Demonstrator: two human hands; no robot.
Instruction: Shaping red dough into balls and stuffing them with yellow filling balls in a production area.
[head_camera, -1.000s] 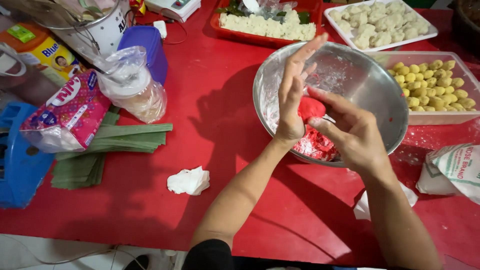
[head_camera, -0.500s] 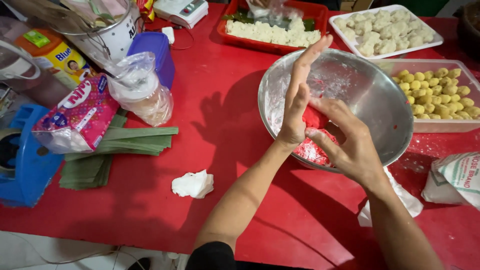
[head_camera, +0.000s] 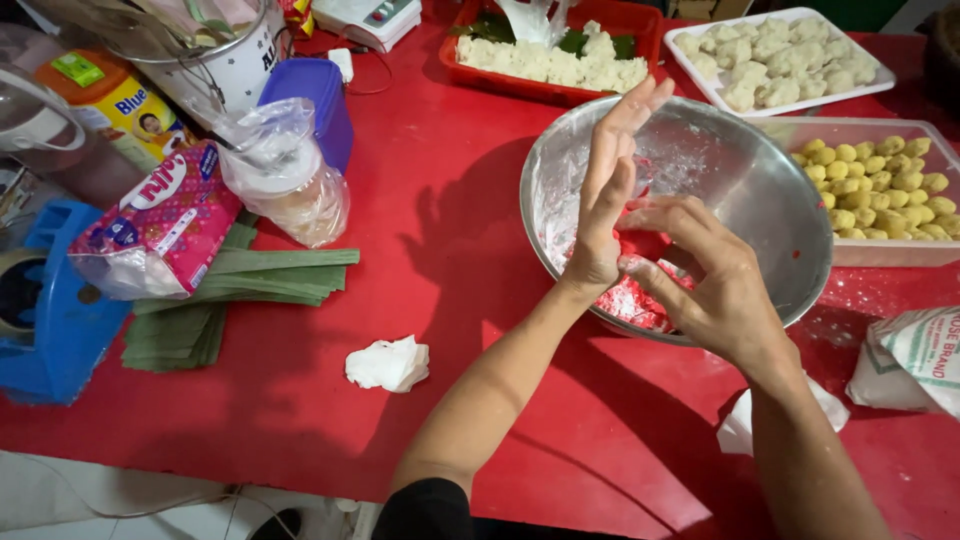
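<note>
While open red table (head_camera: 450, 230) is left at the steel bowl's (head_camera: 760, 190) near-left side, red dough (head_camera: 640, 245) is pressed between the flat left hand (head_camera: 605, 200) and cupped right hand (head_camera: 715, 285).

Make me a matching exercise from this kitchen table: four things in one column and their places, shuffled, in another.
Things:
1. red dough
2. yellow balls
3. folded green leaves
4. crumpled white tissue

Places:
A. in the clear tray at the right edge
B. loose on the red table, near the left forearm
C. inside the metal bowl
D. under the pink packet at the left

Pairs: 1-C, 2-A, 3-D, 4-B
</note>
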